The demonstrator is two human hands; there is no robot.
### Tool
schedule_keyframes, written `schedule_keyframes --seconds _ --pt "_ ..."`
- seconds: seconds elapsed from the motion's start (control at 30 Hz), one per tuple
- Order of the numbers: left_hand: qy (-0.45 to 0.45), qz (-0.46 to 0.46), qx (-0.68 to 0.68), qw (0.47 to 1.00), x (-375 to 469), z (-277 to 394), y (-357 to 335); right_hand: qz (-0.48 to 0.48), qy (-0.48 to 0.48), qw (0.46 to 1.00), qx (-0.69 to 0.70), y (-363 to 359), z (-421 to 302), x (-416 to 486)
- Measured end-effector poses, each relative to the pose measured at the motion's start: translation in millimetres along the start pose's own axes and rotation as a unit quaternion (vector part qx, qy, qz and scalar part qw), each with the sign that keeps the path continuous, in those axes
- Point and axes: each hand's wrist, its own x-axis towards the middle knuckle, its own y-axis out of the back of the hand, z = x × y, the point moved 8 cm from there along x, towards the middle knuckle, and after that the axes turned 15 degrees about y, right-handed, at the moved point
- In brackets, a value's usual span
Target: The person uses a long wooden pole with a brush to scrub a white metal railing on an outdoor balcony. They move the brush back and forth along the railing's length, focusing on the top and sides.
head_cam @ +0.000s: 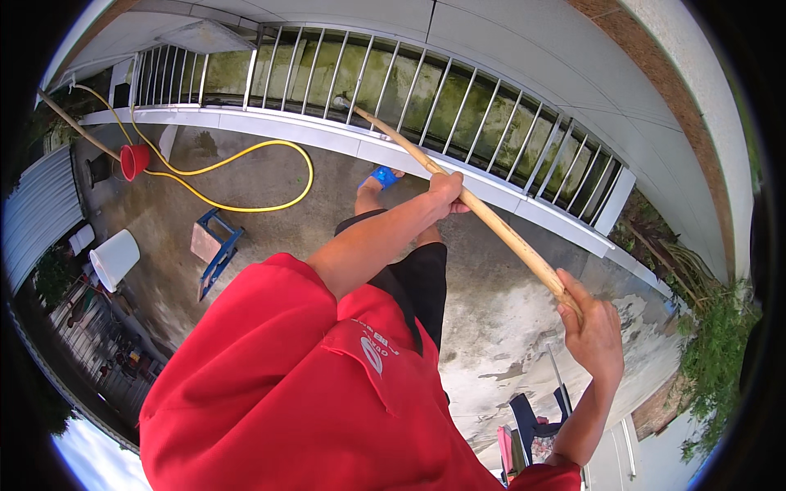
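A long bamboo pole [509, 230] runs diagonally from lower right to upper left. My left hand [447, 195] is wrapped around its middle. Near the thick end, my right hand [592, 325] grips it with the thumb and index finger along the shaft. The far tip carries a small whitish head [341, 103], which lies among the bars of a metal railing [424, 92]. A green-stained, wet-looking concrete surface [393, 73] shows behind those bars. Too little of the head is visible to tell its kind.
A yellow hose [270, 144] loops over the concrete floor, with a red bucket [134, 161] beside it. Left of my body are a blue-framed stool [215, 245] and a white bucket [115, 259]. Clothes [531, 423] hang at lower right. A green plant [706, 362] stands at the right edge.
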Motion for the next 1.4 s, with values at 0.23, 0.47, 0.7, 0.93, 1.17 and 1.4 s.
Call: schedule_keyframes --seconds 0.23,0.47,0.7,0.93,1.17,1.4 --pt "0.002 0.03 -0.005 1.0 5 -36 -20 -0.078 -0.008 0.997 -0.019 -25 44 -24" --pt "-0.007 0.027 0.002 1.0 12 20 -1 -0.068 0.018 0.996 -0.058 -11 30 22" --pt "-0.023 -0.001 -0.035 0.999 -4 -31 -41 -0.07 0.017 0.996 -0.061 -12 43 -25" --pt "-0.028 -0.15 -0.077 0.985 -55 -20 -39 -0.018 0.075 0.993 -0.088 50 -13 -54" --pt "-0.064 -0.221 -0.164 0.959 -109 9 -43 0.003 0.024 0.998 -0.063 152 -76 -81" --pt "-0.033 -0.175 -0.221 0.959 -22 43 -9 -0.015 0.133 0.976 -0.17 113 -97 12"
